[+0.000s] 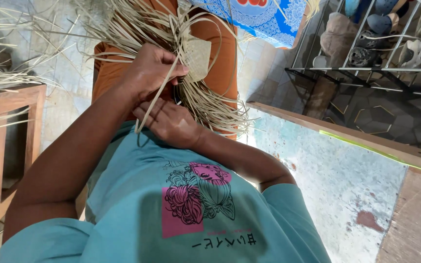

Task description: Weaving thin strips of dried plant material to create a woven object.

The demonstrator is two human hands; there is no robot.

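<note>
Two hands are busy at the middle of a tangle of pale straw strips (205, 102), right in the lap over orange trousers (220, 53). The left hand (152, 73) sits above, fingers curled shut around a single long strip (164, 90), pulling it taut so it runs down past the knuckles. Just below it, touching, the right hand (171, 124) lies flatter, fingers pressed together against the bundle, which looks like a way of pinning the loose ends while the other hand draws. A small woven patch (198, 58) shows just beyond the left hand's fingertips, with free strips fanning out on every side. Both forearms come in from the teal shirt (137, 195), elbows wide, wrists bent inward. Off to the right hand's side runs a wooden ledge (347, 134), and farther off a metal shoe rack (366, 68). Beyond the left arm stands a wooden bench (6, 126) with more strips draped over it.
</note>
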